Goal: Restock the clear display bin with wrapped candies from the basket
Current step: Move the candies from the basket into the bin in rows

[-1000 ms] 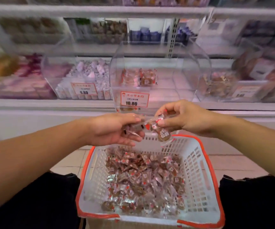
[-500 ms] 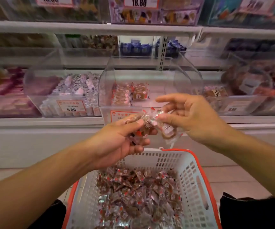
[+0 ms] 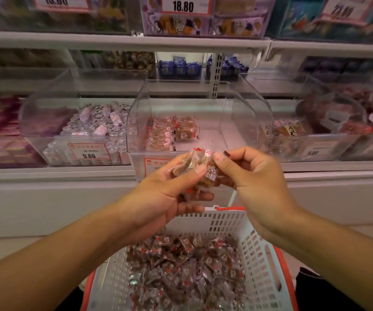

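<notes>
A white basket with a red rim sits low in front of me, heaped with brown wrapped candies. My left hand grips a small bunch of these candies just above the basket's far edge. My right hand pinches one wrapped candy of that bunch between thumb and forefinger. Straight behind my hands stands the clear display bin on the shelf, mostly bare inside, with two short rows of the same candies at its left.
A neighbouring clear bin of silver and pink sweets stands to the left, another with brown packs to the right. Higher shelves carry more bins and price tags. The white shelf front runs below the bins.
Both hands with the candies have risen from just over the basket toward the clear bin's front. My view has tilted up, showing more of the upper shelves.
</notes>
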`<state>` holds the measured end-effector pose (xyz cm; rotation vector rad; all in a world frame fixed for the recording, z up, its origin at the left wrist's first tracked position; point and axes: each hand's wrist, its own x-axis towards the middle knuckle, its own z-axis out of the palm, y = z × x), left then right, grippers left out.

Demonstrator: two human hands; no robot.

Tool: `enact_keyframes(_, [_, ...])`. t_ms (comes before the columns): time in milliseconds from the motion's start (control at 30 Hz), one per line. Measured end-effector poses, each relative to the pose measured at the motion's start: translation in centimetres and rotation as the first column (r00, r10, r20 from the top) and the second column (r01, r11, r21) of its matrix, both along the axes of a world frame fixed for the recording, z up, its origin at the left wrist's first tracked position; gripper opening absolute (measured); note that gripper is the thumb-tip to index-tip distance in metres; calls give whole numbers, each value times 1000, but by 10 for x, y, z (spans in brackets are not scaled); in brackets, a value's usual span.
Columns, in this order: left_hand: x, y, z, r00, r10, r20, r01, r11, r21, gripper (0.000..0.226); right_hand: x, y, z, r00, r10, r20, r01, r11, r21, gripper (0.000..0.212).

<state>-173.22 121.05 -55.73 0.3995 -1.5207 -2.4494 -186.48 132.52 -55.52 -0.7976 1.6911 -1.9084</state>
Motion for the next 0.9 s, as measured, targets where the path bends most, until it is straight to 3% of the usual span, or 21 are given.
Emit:
enact_keyframes(100, [1,1,-1,1000,-12,28,13,999,-53,37,5,3,0,981,0,-193,16,996,83,7])
enact_keyframes(233, [2,1,-2,998,-25,62,32,993,-116,36,6,5,1,877,240,-417,-149,960,239,42])
enact_keyframes(400, [4,-2,-2,994,-32,100,37,998,-46,43,1,7,-1,776,503,-380,-359,848,390,60])
enact_keyframes(633, [3,-2,4,986,-14,166,44,983,-179,66,-7,6,8,820,487,-302,-376,854,359,77])
enact_keyframes(800, [2,-6,10,981,3,195,27,988,-153,69,-3,7,10,857,436,-274,-367,891,267,56])
enact_keyframes(900, [2,-7,9,976,112,186,-96,991,-94,63,0,6,8,869,350,-351,-278,930,240,47])
